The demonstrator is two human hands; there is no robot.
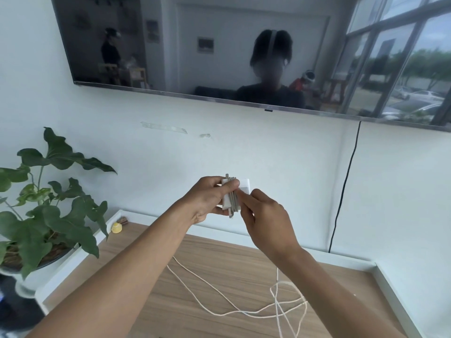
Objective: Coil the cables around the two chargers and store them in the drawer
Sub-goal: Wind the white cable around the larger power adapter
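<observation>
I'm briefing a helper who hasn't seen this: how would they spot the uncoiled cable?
Under the wall-mounted TV sits a wooden tabletop. On it sprawls the loose white cable, in open loops. Unlike the grey cable wound round the white charger held above, it lies unwound.

Home living room, wall-mounted television [219, 50] (reflecting sofa, windows), potted plant [44, 211], wooden sideboard [219, 276]
</observation>
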